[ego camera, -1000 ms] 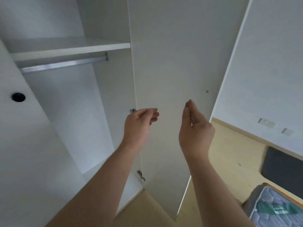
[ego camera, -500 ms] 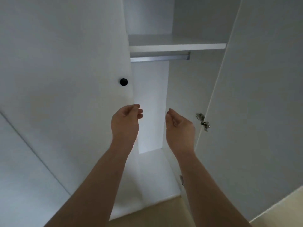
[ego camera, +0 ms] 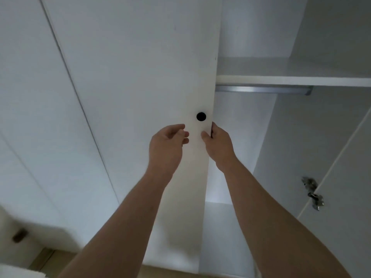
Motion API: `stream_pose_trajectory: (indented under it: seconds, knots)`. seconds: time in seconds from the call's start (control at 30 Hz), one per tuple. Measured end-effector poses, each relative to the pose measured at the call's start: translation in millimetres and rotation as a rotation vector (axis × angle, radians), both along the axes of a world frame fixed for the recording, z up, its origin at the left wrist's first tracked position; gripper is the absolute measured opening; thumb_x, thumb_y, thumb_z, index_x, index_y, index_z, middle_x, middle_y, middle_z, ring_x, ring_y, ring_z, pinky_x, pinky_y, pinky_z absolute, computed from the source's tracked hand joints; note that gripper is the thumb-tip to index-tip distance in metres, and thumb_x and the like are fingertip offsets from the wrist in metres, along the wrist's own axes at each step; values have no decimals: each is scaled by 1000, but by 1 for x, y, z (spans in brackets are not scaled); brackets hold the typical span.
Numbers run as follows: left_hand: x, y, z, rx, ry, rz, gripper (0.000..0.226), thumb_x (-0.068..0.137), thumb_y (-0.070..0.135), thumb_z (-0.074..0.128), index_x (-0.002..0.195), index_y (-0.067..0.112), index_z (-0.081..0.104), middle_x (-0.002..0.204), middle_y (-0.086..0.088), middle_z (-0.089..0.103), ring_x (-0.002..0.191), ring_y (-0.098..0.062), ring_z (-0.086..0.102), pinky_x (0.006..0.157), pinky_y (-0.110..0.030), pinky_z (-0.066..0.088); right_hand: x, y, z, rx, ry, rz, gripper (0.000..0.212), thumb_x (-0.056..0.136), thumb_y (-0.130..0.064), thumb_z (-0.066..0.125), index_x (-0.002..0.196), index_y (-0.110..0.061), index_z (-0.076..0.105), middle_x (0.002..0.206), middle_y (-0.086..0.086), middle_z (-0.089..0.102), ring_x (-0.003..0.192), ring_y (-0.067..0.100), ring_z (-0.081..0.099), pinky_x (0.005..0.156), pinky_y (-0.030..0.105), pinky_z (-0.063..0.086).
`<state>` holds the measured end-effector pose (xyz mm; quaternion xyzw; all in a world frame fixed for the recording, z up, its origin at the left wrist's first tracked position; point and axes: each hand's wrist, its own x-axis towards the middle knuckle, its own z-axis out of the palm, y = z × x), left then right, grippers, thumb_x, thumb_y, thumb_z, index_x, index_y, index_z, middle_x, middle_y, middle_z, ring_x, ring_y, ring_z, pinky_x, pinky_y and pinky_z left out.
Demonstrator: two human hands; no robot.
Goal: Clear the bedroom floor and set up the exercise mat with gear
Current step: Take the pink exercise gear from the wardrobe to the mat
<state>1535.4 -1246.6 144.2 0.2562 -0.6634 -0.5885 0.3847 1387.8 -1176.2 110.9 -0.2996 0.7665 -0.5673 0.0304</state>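
The person is standing close to a white wardrobe and looking slightly up at it. The right hand is gripping the free edge of the left door just below its round black knob. The thumb is lying on the door's front face, while the fingers are wrapping round the edge and disappearing behind it, so how far they reach cannot be told. The left hand is hovering just beside it in front of the door face, below and left of the knob. Its fingers are loosely curled and holding nothing, and whether the fingertips are touching the panel is hard to make out.

To the right of that door the wardrobe is standing open, showing a white shelf with a metal hanging rail right under it. Both are being cut off by the door on one side. The right door is running out of the frame, and its metal hinge is looking blurred.

The floor is showing only as a thin pale wooden strip between the forearms at the bottom edge. A small dark object at the lower left is too smeared to identify, and a white shape in the bottom-left corner is being cropped by the frame.
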Motion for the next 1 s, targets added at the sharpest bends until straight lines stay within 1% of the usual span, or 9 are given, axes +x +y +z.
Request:
stream_pose_trajectory:
  seconds: [0.07, 0.1, 0.17, 0.37, 0.5, 0.67, 0.77, 0.87, 1.0]
  knots:
    - [4, 3, 1, -10, -14, 20, 22, 97, 17, 59, 111, 27, 74, 91, 14, 78, 86, -5, 75, 87, -31, 58, -5, -2, -2, -12, 7, -15, 20, 102, -21, 49, 99, -10, 66, 80, -1, 65, 62, 5, 52, 66, 30, 46]
    - [7, 5, 0, -13, -15, 31, 23, 97, 17, 59, 111, 28, 74, 92, 13, 78, 87, -5, 74, 88, -32, 58, -5, -1, -5, -8, 23, -25, 23, 103, -21, 48, 95, -7, 65, 75, 3, 61, 58, 8, 47, 63, 30, 42]
    - [11, 8, -1, -14, -24, 48, 22, 96, 19, 61, 111, 29, 74, 92, 13, 78, 89, -6, 74, 90, -34, 59, -3, 5, -8, 2, 57, -23, 25, 104, -22, 46, 99, -9, 67, 79, 5, 67, 62, 14, 51, 63, 30, 43]
    - [21, 25, -7, -74, -56, 107, 26, 93, 38, 66, 118, 34, 71, 91, 15, 77, 88, -9, 73, 88, -34, 59, 23, 42, -10, -7, 67, 108, 22, 102, -30, 58, 115, -23, 74, 99, -12, 77, 89, 3, 69, 85, 22, 52]
    - [28, 35, -1, -107, -14, 97, 27, 91, 43, 69, 117, 37, 69, 91, 11, 77, 91, -12, 74, 91, -42, 60, 48, 60, -15, -111, -37, 214, 20, 96, -30, 70, 114, -23, 77, 97, -15, 78, 89, -2, 71, 89, 21, 54]
    - [44, 46, 4, -158, 36, 97, 19, 90, 42, 72, 107, 34, 71, 86, 7, 78, 85, -14, 75, 90, -45, 60, 60, 65, -15, -165, -95, 265, 18, 89, -27, 78, 107, -23, 79, 92, -15, 79, 87, 2, 74, 93, 31, 58]
    - [55, 47, 5, -162, 33, 97, 19, 90, 41, 73, 105, 30, 70, 84, 5, 77, 84, -18, 74, 90, -46, 59, 63, 67, -15, -211, -182, 360, 18, 84, -24, 83, 102, -20, 81, 92, -7, 80, 90, 12, 76, 93, 42, 59]
    - [67, 47, 5, -133, 89, 119, 22, 88, 40, 71, 99, 20, 69, 79, 1, 74, 77, -22, 72, 87, -46, 60, 66, 67, -17, -246, -291, 505, 21, 75, -25, 89, 94, -18, 83, 94, 4, 80, 92, 24, 77, 90, 46, 61]
    - [86, 45, 2, -98, 163, 141, 15, 89, 26, 70, 89, 11, 65, 74, 1, 68, 67, -17, 62, 70, -30, 54, 71, 62, -17, -237, -442, 707, 46, 62, -33, 94, 97, -5, 81, 101, 18, 78, 97, 35, 75, 90, 49, 60]
